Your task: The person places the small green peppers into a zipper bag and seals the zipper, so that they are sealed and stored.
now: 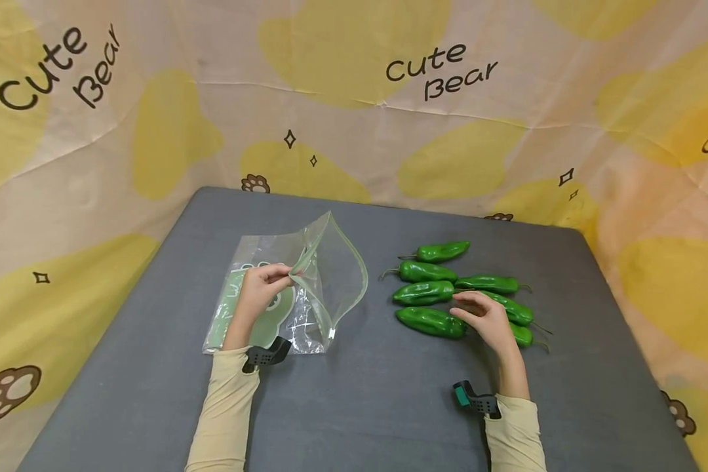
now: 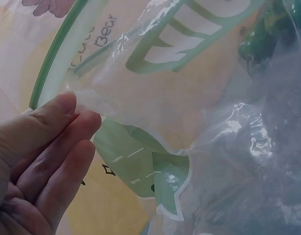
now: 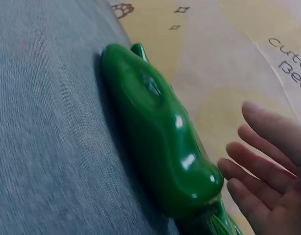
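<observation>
A clear zip bag with a green printed picture lies at the left of the table, its mouth spread open to the right. My left hand pinches the near lip of that mouth between thumb and fingers. In the left wrist view, the thumb and fingertips meet on the clear film beside the green zip strip. Over the right-hand group of green peppers, my right hand hovers with parted, softly bent fingers. Its fingertips come close to the stem end of the nearest pepper, holding nothing.
Several peppers lie in two rough columns, with one pepper farthest back. Grey cloth covers the table. A printed curtain rises behind and along both sides. Each wrist carries a black camera mount.
</observation>
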The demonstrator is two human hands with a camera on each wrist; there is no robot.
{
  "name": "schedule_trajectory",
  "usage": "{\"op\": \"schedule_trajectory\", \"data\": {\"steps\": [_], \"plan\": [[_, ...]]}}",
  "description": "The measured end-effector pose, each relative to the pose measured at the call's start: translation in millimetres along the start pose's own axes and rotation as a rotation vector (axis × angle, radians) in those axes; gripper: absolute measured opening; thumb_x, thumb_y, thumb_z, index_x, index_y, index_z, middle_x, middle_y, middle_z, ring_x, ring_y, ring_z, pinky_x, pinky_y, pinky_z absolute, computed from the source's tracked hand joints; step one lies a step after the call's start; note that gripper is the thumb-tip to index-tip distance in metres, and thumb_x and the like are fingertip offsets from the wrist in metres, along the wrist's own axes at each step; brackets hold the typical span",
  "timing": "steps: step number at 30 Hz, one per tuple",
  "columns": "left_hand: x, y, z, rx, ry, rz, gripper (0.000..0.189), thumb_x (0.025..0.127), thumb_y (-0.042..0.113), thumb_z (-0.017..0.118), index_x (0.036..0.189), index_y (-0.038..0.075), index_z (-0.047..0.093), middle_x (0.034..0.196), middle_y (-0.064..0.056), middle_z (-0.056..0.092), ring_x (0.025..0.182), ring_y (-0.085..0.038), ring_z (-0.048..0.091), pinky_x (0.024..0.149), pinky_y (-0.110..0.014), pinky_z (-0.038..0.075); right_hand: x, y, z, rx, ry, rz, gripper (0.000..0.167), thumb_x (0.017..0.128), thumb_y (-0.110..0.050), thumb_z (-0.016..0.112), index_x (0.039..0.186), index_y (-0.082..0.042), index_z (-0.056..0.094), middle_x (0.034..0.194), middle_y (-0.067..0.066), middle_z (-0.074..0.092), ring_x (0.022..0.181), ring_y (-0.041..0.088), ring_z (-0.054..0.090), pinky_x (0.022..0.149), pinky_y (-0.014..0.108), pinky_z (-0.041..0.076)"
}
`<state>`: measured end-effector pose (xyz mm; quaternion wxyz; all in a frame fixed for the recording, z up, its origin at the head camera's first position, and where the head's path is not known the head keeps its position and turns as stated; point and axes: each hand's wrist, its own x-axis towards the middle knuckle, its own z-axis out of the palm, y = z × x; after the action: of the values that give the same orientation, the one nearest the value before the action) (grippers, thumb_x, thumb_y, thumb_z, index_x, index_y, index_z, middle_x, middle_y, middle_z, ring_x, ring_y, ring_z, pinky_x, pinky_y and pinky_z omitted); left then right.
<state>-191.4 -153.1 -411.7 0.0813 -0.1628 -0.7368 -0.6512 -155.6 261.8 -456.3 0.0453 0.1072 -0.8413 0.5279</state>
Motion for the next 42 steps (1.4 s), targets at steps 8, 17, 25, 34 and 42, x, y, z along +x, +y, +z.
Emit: {"op": "schedule_trajectory", "data": {"steps": [8,17,25,34,42], "plan": [[-1.4,2.5,0.0,0.039,0.011,-0.017,0.010,0.075,-0.017,0.060,0.085,-0.021,0.059,0.082,-0.033,0.059,0.074,-0.043,0.060,0.063,-0.018,0.051,-4.3,2.1,-8.5,-0.075,-0.118,0.089,0.046,0.081,-0.016,0.068,0.120,0.002,0.052,0.120,0.019,0.050,0.112,0.035,0.045,0.087,0.046,0.042],[-3.9,2.8,0.5,0.021,0.037,-0.037,0.009,0.075,-0.020,0.059,0.083,-0.022,0.058,0.083,-0.036,0.057,0.067,0.002,0.060,0.062,-0.016,0.051,-8.9,0.2,-18.2,-0.144,-0.195,0.161,0.051,0.077,-0.020,0.071,0.118,0.004,0.053,0.120,0.021,0.050,0.113,0.037,0.043,0.090,0.049,0.039],[-2.7,2.5,1.0,0.034,0.028,-0.005,0.009,0.074,-0.019,0.060,0.083,-0.022,0.058,0.081,-0.034,0.058,0.067,0.002,0.060,0.063,-0.016,0.051,-8.0,0.7,-18.3,-0.306,-0.224,0.110,0.047,0.072,-0.019,0.076,0.111,0.002,0.059,0.114,0.018,0.054,0.110,0.036,0.044,0.089,0.051,0.037],[-6.2,1.2,1.4,0.013,0.008,0.025,0.008,0.075,-0.019,0.060,0.082,-0.020,0.060,0.081,-0.032,0.059,0.068,-0.005,0.062,0.062,-0.018,0.052,-13.7,2.2,-17.0,-0.333,-0.206,0.105,0.039,0.072,-0.021,0.076,0.104,-0.003,0.064,0.108,0.014,0.058,0.107,0.035,0.047,0.086,0.050,0.040],[-7.2,5.6,1.3,0.019,0.025,0.019,0.008,0.075,-0.018,0.060,0.083,-0.020,0.059,0.082,-0.034,0.058,0.068,-0.006,0.062,0.062,-0.016,0.051,-12.3,3.8,-17.0,-0.310,-0.164,0.097,0.039,0.072,-0.025,0.076,0.104,-0.006,0.065,0.106,0.011,0.060,0.104,0.033,0.050,0.084,0.049,0.042]]}}
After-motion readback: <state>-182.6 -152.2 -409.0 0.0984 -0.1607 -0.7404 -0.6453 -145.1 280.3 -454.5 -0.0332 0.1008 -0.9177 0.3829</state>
